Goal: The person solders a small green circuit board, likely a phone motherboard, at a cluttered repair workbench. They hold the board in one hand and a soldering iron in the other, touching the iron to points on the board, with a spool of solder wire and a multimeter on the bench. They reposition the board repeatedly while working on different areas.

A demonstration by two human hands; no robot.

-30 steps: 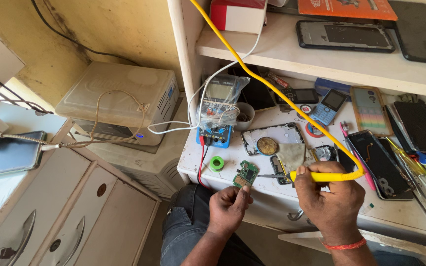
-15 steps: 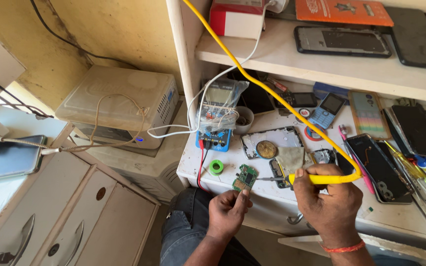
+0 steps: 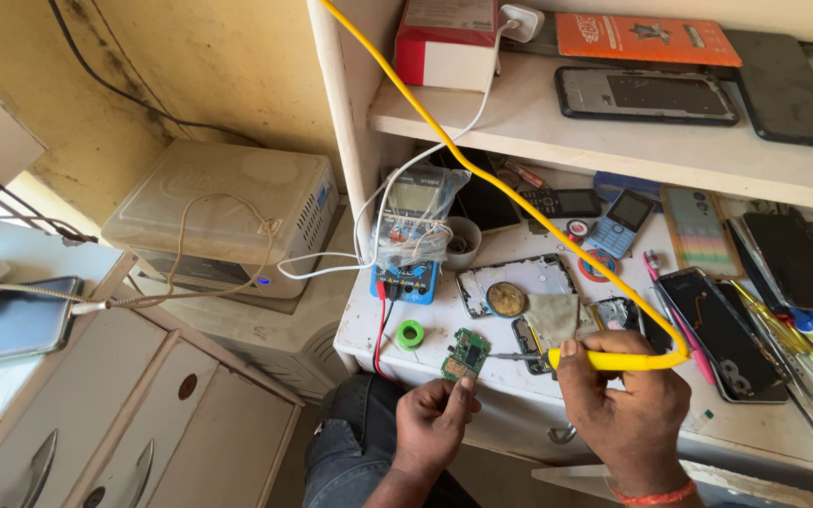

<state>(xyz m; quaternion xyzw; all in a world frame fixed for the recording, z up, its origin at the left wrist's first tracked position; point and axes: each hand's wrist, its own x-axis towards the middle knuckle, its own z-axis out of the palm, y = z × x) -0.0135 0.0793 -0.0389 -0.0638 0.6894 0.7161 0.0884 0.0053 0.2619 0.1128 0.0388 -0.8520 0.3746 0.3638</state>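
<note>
Lower centre of frame: left hand [image 3: 433,425] is pinching a green board [image 3: 466,355]; right hand [image 3: 625,404] is gripping a yellow iron [image 3: 613,359], tip pointing at the board. Green tape roll [image 3: 410,334] is lying just left; multimeter [image 3: 410,235] is sitting above.

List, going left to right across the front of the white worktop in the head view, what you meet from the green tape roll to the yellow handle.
Green tape roll → small green circuit board pinched by the left hand → metal soldering tip → yellow soldering iron handle gripped by the right hand.
</note>
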